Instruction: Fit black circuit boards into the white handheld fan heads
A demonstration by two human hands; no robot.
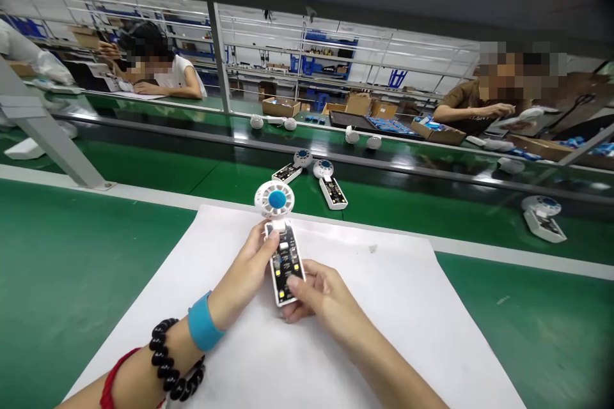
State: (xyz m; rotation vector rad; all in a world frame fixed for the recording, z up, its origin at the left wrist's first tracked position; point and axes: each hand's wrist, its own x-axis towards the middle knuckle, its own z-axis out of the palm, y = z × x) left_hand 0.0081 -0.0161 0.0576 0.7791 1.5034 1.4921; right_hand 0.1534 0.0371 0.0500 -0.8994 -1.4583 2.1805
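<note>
I hold a small white hand-fan assembly (283, 249) over a white paper sheet (384, 319). Its round head with a blue hub (275, 199) points away from me, and the open handle shows a dark circuit board. My left hand (249, 271) grips the handle's left side, thumb near the top of the board. My right hand (321, 297) pinches the handle's lower end from the right. My left wrist wears a blue band and dark beads.
Two more open fan assemblies (311, 179) lie on the green conveyor beyond the sheet, another (544, 217) at the right. Two other people sit across the line behind a rail, with cardboard boxes (281, 106) and trays. A grey metal strut (48, 134) slants at the left.
</note>
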